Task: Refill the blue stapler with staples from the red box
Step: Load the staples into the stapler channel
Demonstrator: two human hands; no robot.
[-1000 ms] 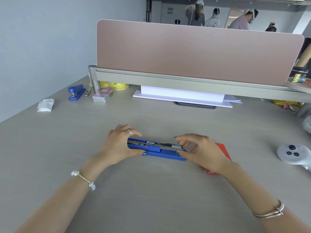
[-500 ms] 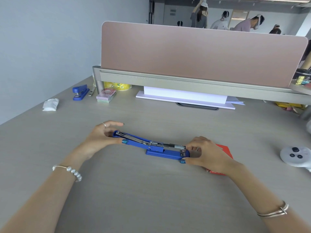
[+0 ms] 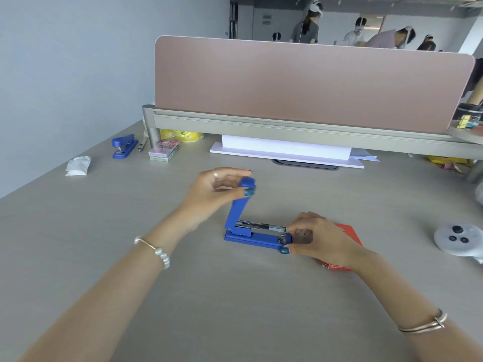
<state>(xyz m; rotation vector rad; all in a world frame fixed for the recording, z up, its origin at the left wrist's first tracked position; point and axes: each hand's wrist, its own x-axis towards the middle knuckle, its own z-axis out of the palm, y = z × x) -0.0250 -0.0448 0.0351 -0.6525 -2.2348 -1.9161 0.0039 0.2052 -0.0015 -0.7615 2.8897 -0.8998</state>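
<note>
The stapler (image 3: 257, 237) lies left-to-right, its lid pinched upright by the left hand (image 3: 217, 190), the right hand (image 3: 317, 237) gripping its front, nearest the box (image 3: 351, 232).

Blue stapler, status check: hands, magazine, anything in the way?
Left hand pinching the lid tip, lid swung upright. Right hand gripping the front of the blue stapler, magazine exposed. Red box behind right hand. Nothing obstructing.

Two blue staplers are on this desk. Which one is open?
The near blue stapler, between the left hand and right hand, with its top arm swung upright. The far stapler by the divider lies closed and untouched.
</note>
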